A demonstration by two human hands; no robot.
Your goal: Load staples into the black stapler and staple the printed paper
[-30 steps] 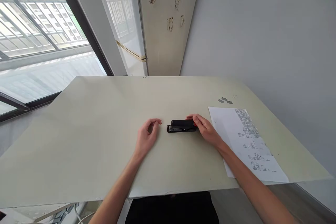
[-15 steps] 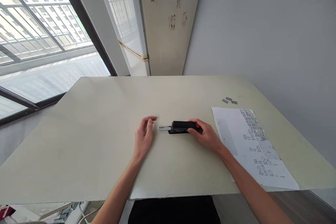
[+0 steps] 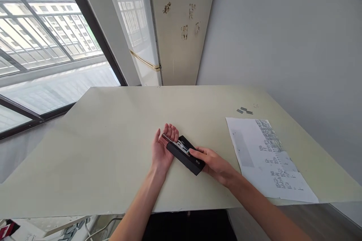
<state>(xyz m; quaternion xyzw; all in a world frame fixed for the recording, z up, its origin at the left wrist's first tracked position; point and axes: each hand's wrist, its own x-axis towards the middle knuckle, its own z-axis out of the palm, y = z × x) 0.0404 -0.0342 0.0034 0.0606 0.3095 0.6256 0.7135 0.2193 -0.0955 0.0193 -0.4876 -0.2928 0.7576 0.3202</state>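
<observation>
A black stapler (image 3: 185, 154) is held off the pale table (image 3: 98, 150), angled up to the left, with its metal staple tray slid out at the front. My right hand (image 3: 215, 165) grips the stapler's rear end, fingers wrapped over it. My left hand (image 3: 163, 147) is palm-up with fingers half spread, and the metal tray end rests against its fingers.
A printed sheet of paper (image 3: 268, 158) lies on the table to the right of my hands. A few loose staple strips (image 3: 244, 111) lie beyond the sheet near the grey wall. A window and a worn pillar stand behind the table.
The stapler's metal tray slid out, then my right hand lifted the stapler off the table and turned it toward me. My left hand moved under its front end.
</observation>
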